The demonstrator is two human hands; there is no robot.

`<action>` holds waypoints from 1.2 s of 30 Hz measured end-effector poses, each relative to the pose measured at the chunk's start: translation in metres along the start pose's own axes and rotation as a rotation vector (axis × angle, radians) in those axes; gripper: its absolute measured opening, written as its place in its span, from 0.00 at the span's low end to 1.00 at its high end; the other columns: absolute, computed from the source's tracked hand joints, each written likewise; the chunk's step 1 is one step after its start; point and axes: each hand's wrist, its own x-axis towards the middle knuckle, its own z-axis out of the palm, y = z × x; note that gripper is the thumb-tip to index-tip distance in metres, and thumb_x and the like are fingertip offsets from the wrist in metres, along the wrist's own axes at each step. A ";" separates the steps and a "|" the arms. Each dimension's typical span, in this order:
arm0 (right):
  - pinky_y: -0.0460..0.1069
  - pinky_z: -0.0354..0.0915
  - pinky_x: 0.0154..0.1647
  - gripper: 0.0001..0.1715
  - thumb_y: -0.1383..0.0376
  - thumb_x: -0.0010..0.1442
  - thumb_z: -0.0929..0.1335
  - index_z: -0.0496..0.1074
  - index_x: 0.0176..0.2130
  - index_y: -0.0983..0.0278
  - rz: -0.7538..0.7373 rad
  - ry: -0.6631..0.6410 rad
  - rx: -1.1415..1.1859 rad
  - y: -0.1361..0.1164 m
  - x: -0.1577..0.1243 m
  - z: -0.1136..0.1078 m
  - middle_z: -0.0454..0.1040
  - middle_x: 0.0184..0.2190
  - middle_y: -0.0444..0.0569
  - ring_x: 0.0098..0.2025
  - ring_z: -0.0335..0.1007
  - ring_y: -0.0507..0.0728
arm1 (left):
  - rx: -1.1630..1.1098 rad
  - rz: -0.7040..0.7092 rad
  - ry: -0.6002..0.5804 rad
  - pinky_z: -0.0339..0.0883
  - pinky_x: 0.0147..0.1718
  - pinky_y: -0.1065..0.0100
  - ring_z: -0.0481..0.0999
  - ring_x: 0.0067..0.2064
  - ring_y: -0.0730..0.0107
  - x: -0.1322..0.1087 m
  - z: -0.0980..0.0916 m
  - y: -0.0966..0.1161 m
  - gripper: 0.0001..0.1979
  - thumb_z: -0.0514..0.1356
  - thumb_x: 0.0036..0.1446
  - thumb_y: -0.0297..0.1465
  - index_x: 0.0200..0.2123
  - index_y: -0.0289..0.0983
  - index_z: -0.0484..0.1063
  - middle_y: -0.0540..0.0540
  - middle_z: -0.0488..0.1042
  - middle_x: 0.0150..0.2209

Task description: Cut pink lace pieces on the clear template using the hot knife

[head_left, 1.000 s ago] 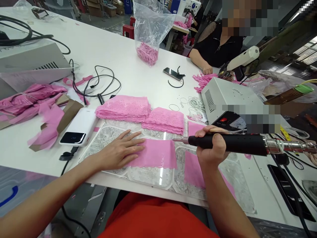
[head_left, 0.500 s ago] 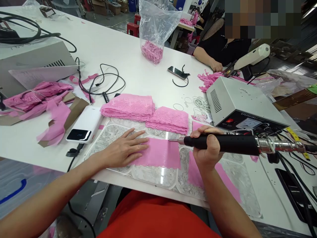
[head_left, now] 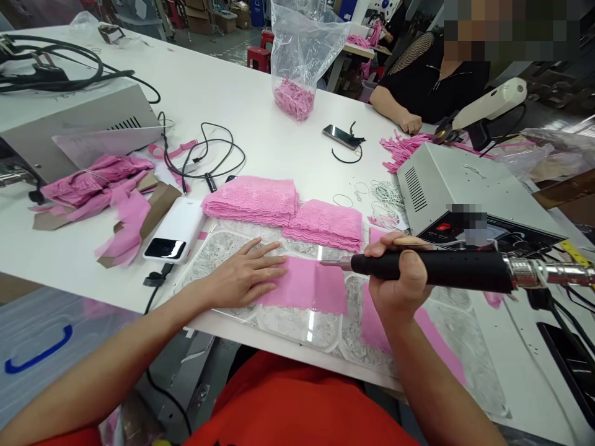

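Head view: tabletop's (head_left: 209,87) near edge, left hand (head_left: 245,275) splayed on pink cloth (head_left: 320,288), right hand (head_left: 397,294) gripping black tool (head_left: 446,270) whose drag could pucker it.

At six o'clock, pink cloth (head_left: 309,286) on a mottled grey-and-white mat (head_left: 292,328), then a red shirt (head_left: 302,406); at ten, floral pink lace (head_left: 251,199); at nine, a white power bank (head_left: 181,223); toward three, a black tool (head_left: 460,271), silver-tipped.

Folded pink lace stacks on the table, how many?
2: the larger stack beyond the left hand, the smaller stack just right of the larger. No others show.
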 end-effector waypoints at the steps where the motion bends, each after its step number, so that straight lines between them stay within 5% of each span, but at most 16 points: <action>1: 0.49 0.68 0.28 0.06 0.63 0.53 0.68 0.69 0.32 0.62 0.005 -0.017 0.002 0.000 -0.001 0.003 0.69 0.31 0.42 0.25 0.66 0.48 | -0.002 -0.006 0.003 0.42 0.68 0.47 0.54 0.69 0.55 0.000 0.000 0.000 0.18 0.51 0.69 0.35 0.58 0.40 0.70 0.46 0.69 0.61; 21: 0.51 0.67 0.28 0.06 0.63 0.53 0.69 0.69 0.31 0.63 0.001 -0.099 0.003 0.012 -0.005 0.019 0.70 0.29 0.43 0.24 0.67 0.50 | -0.084 -0.039 -0.002 0.47 0.66 0.44 0.55 0.69 0.52 -0.001 -0.009 0.004 0.19 0.51 0.69 0.37 0.58 0.39 0.70 0.44 0.70 0.60; 27: 0.50 0.68 0.28 0.08 0.61 0.52 0.69 0.68 0.31 0.62 0.093 -0.120 0.063 0.006 -0.012 0.036 0.67 0.30 0.43 0.25 0.67 0.49 | -0.076 -0.056 0.007 0.46 0.67 0.50 0.56 0.68 0.55 -0.026 -0.025 0.022 0.18 0.50 0.69 0.35 0.58 0.38 0.70 0.45 0.71 0.59; 36: 0.51 0.70 0.29 0.09 0.59 0.53 0.70 0.68 0.32 0.61 0.142 -0.226 0.073 0.015 -0.024 0.053 0.69 0.31 0.42 0.26 0.67 0.49 | -0.042 -0.123 0.070 0.47 0.67 0.52 0.57 0.69 0.57 -0.058 -0.005 0.040 0.18 0.52 0.68 0.33 0.58 0.39 0.69 0.45 0.69 0.61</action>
